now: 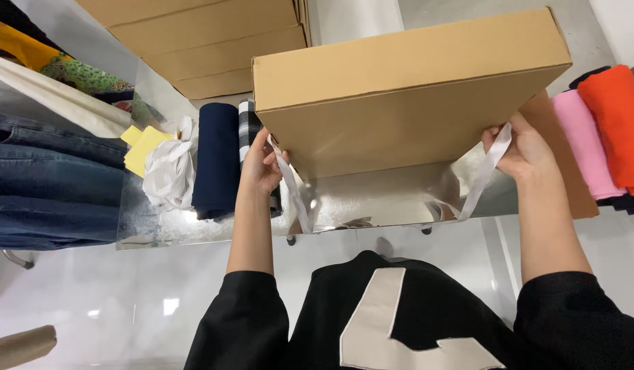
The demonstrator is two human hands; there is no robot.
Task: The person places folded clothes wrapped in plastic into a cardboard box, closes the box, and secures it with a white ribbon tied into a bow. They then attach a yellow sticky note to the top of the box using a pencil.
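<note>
left hand [261, 166] and right hand [525, 147] each grasping an end of a white ribbon [483, 175], flat cardboard box [406, 89] tilting up between them, shiny table [372, 199] below, navy rolled cloth [217, 159] nearby

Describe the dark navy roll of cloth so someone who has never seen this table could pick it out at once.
Start at the big cardboard box held over the mirror-like table. Just beyond the left hand lies a black-and-white checked cloth, and the navy fabric roll lies right beside that. It is plain and dark, unlike the checked cloth on one side and the crumpled white plastic bag on the other.
</note>
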